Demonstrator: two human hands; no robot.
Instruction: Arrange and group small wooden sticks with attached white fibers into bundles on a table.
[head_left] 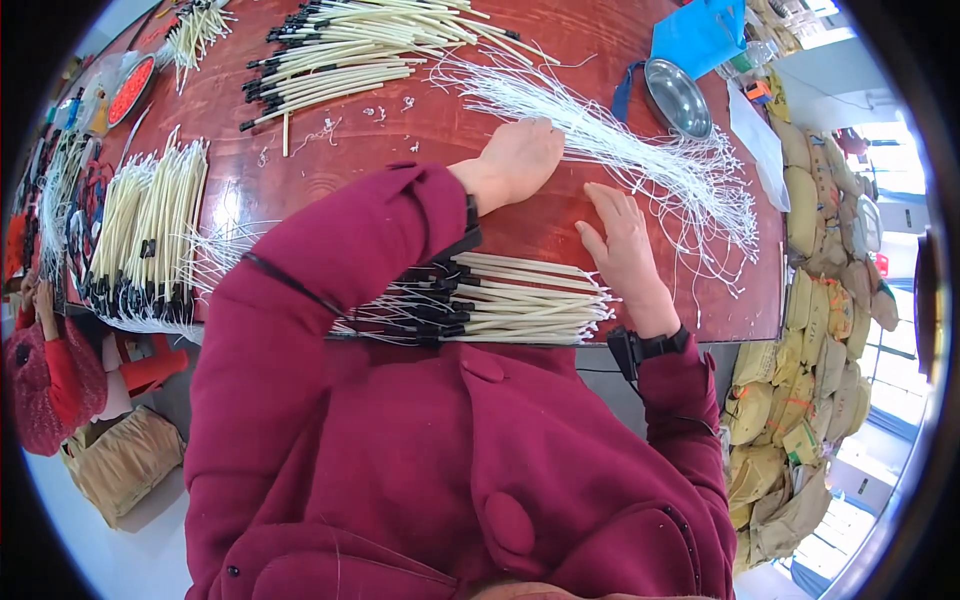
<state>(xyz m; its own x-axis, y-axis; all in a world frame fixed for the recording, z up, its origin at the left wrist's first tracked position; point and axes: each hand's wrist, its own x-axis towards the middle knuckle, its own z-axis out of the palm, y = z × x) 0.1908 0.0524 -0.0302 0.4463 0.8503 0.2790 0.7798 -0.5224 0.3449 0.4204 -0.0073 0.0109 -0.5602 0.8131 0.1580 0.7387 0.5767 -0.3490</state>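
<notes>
My left hand (522, 160) reaches across the table to the near edge of a long loose bundle of thin white strings (640, 150). Its fingers are curled under, and what they hold, if anything, is hidden. To its right and nearer to me, my right hand (625, 245) is open, with the fingers extended and the thumb apart. Just left of this hand, along the table's near edge, lies a row of cream-coloured sticks (530, 300) with black ends on the left and white string ends on the right. My left forearm passes over part of that row.
More cream sticks (340, 70) with black ends are piled at the back, and another bunch (150, 220) lies left. At the far right are a metal bowl (678, 98) and a blue container (698, 38). A red-filled tray (130, 92) sits far left, near another person's hand (45, 305).
</notes>
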